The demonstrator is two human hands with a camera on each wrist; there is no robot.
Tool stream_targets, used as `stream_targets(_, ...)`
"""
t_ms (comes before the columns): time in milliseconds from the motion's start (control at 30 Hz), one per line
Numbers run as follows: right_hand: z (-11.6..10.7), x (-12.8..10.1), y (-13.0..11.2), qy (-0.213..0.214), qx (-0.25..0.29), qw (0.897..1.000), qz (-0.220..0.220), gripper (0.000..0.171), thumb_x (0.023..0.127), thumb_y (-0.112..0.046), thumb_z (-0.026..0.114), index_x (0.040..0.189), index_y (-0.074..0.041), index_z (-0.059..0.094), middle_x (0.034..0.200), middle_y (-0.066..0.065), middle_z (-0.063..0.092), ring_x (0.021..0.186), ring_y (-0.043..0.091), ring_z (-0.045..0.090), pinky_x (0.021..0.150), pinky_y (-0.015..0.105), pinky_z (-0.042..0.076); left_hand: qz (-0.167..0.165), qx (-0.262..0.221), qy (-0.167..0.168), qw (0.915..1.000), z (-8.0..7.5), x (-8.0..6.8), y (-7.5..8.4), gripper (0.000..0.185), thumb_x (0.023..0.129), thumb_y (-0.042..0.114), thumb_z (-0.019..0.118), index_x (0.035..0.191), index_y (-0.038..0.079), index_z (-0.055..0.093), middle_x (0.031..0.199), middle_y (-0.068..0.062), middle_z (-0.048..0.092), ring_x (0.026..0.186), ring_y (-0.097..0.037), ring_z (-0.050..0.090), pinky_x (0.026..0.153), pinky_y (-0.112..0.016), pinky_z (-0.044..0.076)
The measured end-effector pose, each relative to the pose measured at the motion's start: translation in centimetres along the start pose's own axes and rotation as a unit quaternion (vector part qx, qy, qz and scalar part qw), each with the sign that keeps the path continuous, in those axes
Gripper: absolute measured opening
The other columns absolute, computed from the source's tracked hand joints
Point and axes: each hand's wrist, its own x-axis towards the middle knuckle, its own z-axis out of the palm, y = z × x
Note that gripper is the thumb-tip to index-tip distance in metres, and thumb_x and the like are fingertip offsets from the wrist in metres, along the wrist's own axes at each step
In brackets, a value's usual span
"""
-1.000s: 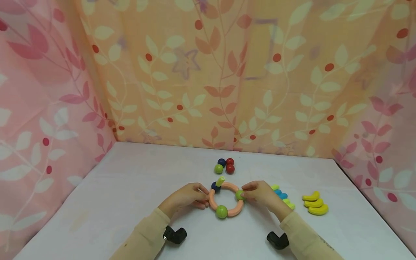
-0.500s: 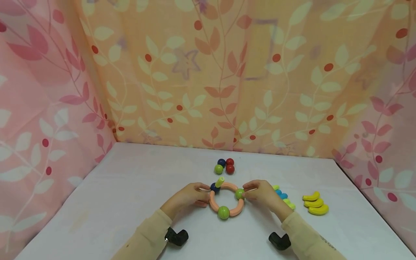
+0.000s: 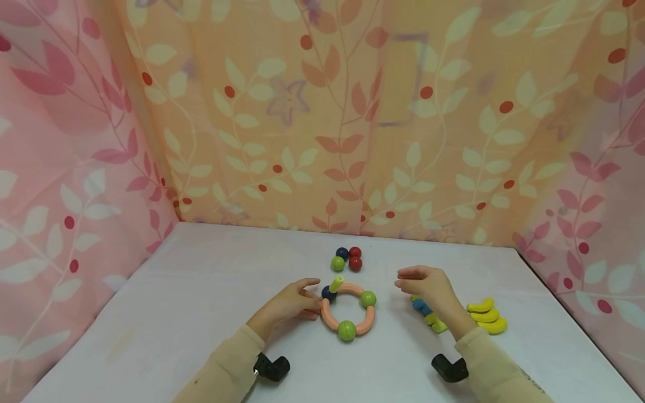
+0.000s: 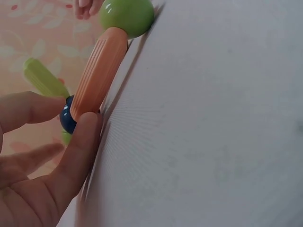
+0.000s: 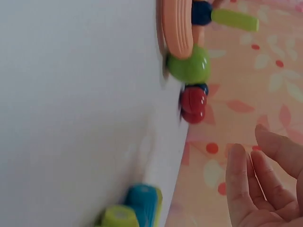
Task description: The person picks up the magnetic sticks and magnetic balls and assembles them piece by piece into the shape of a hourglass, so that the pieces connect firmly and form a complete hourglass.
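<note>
In the head view, a toy ring [image 3: 330, 319] lies on the white-covered desk [image 3: 201, 280], between the two hands. Coral curved bars make up its round, joined by a navy ball [image 3: 327, 293] at the far left and two green balls [image 3: 346, 331] at the near side and right. A lime stick [image 3: 336, 284] slants up from the navy ball.

The left hand [image 3: 292, 299] is at the ring's left side, fingers spread. The right hand [image 3: 434, 286] hangs well apart from the ring, its fingers loosely bent around nothing. Below it, partly covered, lie blue and lime pieces [image 3: 422, 307], with yellow banana-shaped pieces [image 3: 486, 317] further right. Beyond the ring sit four loose balls [image 3: 355, 263]: two red, one navy, one green. A floral curtain [image 3: 347, 112] stands behind.

The left wrist view shows the left grip with thumb and index finger apart, the thumb against a coral bar's end beside the navy ball. Whether the index finger touches that ball I cannot tell.

In the right wrist view, the right grip is apart and holds nothing; the ring shows at the top, the blue and lime pieces at the bottom.
</note>
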Motion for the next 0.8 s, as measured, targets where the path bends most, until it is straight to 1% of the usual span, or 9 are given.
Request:
stream_targets(133, -2.1, -0.5, 0.3, 0.001, -0.022, 1.000, 0.000, 0.062, 0.087, -0.045, 0.074, 0.131, -0.004, 0.062, 0.126, 0.013, 0.069, 0.108, 0.023, 0.068, 0.102, 0.046, 0.052, 0.000, 0.001, -0.006, 1.0000, 0.1, 0.1, 0.0, 0.067, 0.090, 0.002, 0.066, 0.151, 0.004, 0.038, 0.107, -0.015, 0.064, 0.085, -0.015, 0.068, 0.079, -0.033, 0.061)
stream_targets(267, -4.1, -0.9, 0.8, 0.005, -0.043, 0.999, 0.015, 0.072, 0.085, -0.056, 0.071, 0.135, -0.007, 0.059, 0.134, 0.014, 0.064, 0.124, 0.033, 0.057, 0.107, 0.059, 0.041, -0.008, 0.005, -0.004, 0.9999, 0.3, 0.1, -0.1, 0.067, 0.090, 0.003, 0.067, 0.151, 0.006, 0.040, 0.103, -0.013, 0.065, 0.085, -0.015, 0.068, 0.078, -0.033, 0.061)
stream_targets(400, -6.1, -0.8, 1.5, 0.008, -0.062, 0.998, 0.027, 0.080, 0.084, -0.064, 0.067, 0.139, -0.008, 0.055, 0.140, 0.017, 0.059, 0.133, 0.040, 0.047, 0.105, 0.069, 0.034, -0.011, 0.012, -0.002, 0.9999, 0.3, 0.1, 0.0, 0.065, 0.090, 0.003, 0.068, 0.150, 0.007, 0.042, 0.101, -0.012, 0.064, 0.085, -0.015, 0.068, 0.079, -0.033, 0.061)
stream_targets(567, -7.7, -0.7, 2.6, 0.025, -0.074, 0.996, 0.030, 0.082, 0.085, -0.065, 0.065, 0.141, -0.006, 0.053, 0.141, 0.019, 0.057, 0.133, 0.043, 0.045, 0.105, 0.067, 0.036, -0.010, 0.021, -0.002, 0.9997, 0.2, 0.1, 0.1, 0.063, 0.090, 0.004, 0.069, 0.148, 0.007, 0.044, 0.102, -0.012, 0.062, 0.086, -0.016, 0.068, 0.081, -0.033, 0.061)
stream_targets(667, -8.2, -0.8, 3.3, 0.030, -0.075, 0.996, 0.033, 0.083, 0.085, -0.065, 0.064, 0.141, -0.006, 0.053, 0.141, 0.020, 0.057, 0.132, 0.042, 0.046, 0.106, 0.065, 0.037, -0.017, 0.023, -0.005, 0.9996, 0.2, 0.1, 0.1, 0.062, 0.090, 0.005, 0.069, 0.147, 0.007, 0.046, 0.102, -0.012, 0.062, 0.086, -0.016, 0.067, 0.081, -0.033, 0.061)
stream_targets(800, -8.9, -1.0, 4.2, 0.031, -0.069, 0.996, 0.047, 0.085, 0.085, -0.065, 0.065, 0.143, -0.005, 0.050, 0.146, 0.022, 0.051, 0.134, 0.043, 0.041, 0.107, 0.065, 0.036, -0.020, 0.020, -0.008, 0.9996, 0.3, -0.1, 0.1, 0.060, 0.090, 0.004, 0.069, 0.147, 0.007, 0.047, 0.102, -0.012, 0.061, 0.087, -0.016, 0.068, 0.082, -0.033, 0.061)
